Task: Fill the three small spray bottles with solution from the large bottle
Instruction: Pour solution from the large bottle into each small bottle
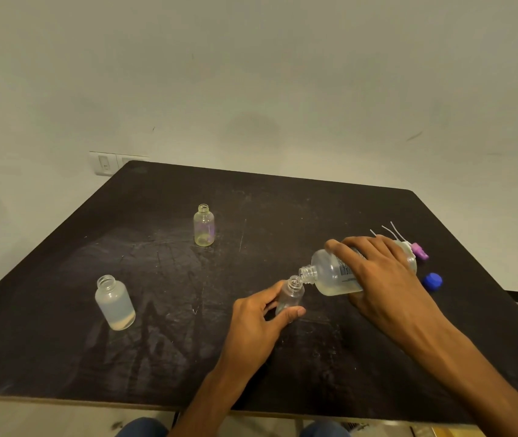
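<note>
Dark scuffed table (283, 216) against a plain pale wall, wall switch (106, 163) behind its far left corner. Right hand (377, 272) wraps over the large bottle (333, 274), fingers curled around its body, tipping it nearly horizontal so its open neck meets the mouth of a small spray bottle (291, 298). Little liquid pooled low in the large one, so the steep tilt looks needed to get flow. Left hand (261, 323) pinches that small bottle between thumb and fingers, holding it upright on the table, probably to steady it under the pour; fill level hard to read. Second small bottle (114, 302) stands near left, uncapped, mostly full of cloudy liquid, likely done. Third small bottle (203, 225) stands farther back, uncapped, only a trace at the bottom, likely still to fill. Spray heads (417, 249), purple with white dip tubes, lie behind the right hand, parked aside; blue cap (432, 280) beside them, presumably the large bottle's.
</note>
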